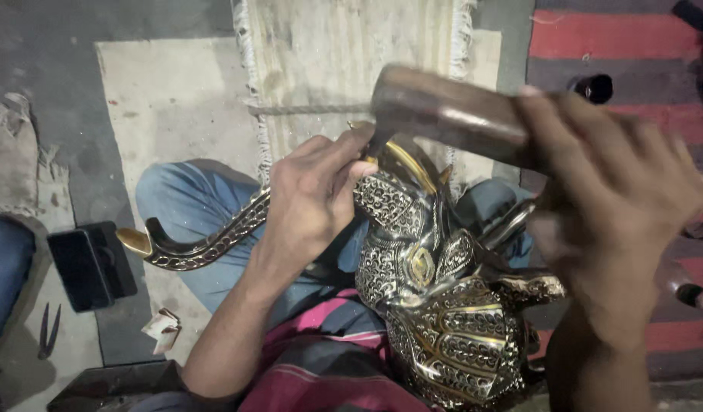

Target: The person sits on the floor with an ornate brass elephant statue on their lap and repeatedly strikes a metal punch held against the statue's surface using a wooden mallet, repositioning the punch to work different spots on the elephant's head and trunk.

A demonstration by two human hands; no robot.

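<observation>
The floor carries a pale fringed mat [344, 46] and a striped red rug [619, 38]. An ornate brass elephant figure [435, 297] lies across my lap, trunk [206, 244] extended left, so the engraved face stays accessible. My left hand [313, 198] is pinched closed on a thin tool I cannot identify, tip set against the figure's head. My right hand [611, 183], blurred, grips a dark wooden mallet [443, 111] above that tool. A black phone [92, 263] lies nearby.

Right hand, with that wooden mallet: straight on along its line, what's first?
Likely the small tool pinched in the left hand, set against the ornate metal elephant figure. The right hand and mallet are motion-blurred, so depth is unsure.
</observation>
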